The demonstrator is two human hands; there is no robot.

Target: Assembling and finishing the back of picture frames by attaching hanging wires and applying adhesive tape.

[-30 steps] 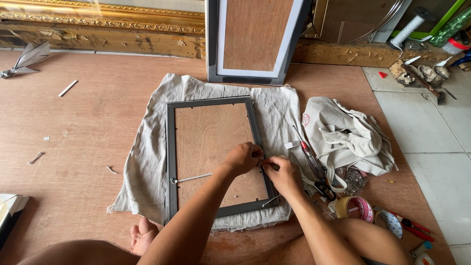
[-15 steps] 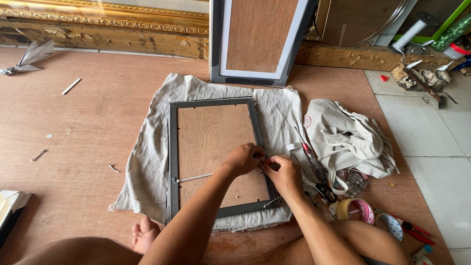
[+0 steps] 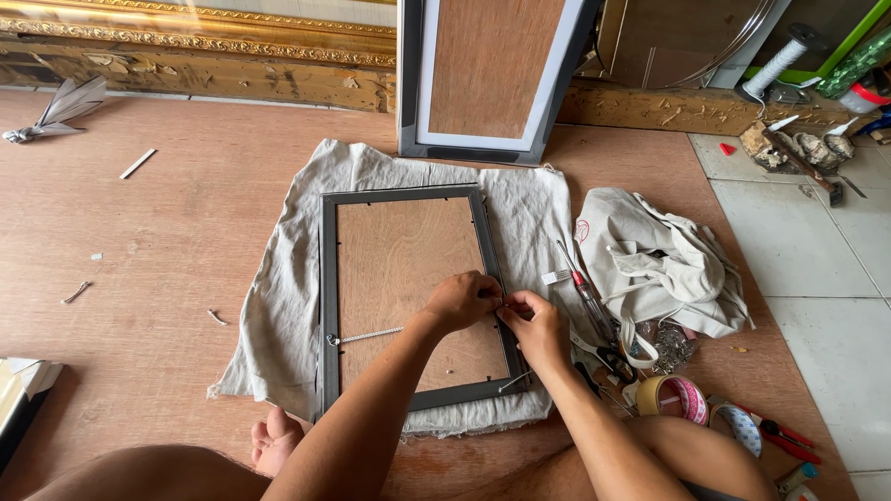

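The dark picture frame lies face down on a grey cloth. Both hands, left hand and right hand, pinch something tiny at the frame's right edge. The cord is fixed at the frame's left edge only; the right end looks unfinished.

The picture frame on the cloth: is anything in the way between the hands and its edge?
Nothing visible is. The left hand and the right hand both rest right at the right-hand rail of the dark picture frame, fingertips meeting there. The screwdriver lies off to the side on the cloth.
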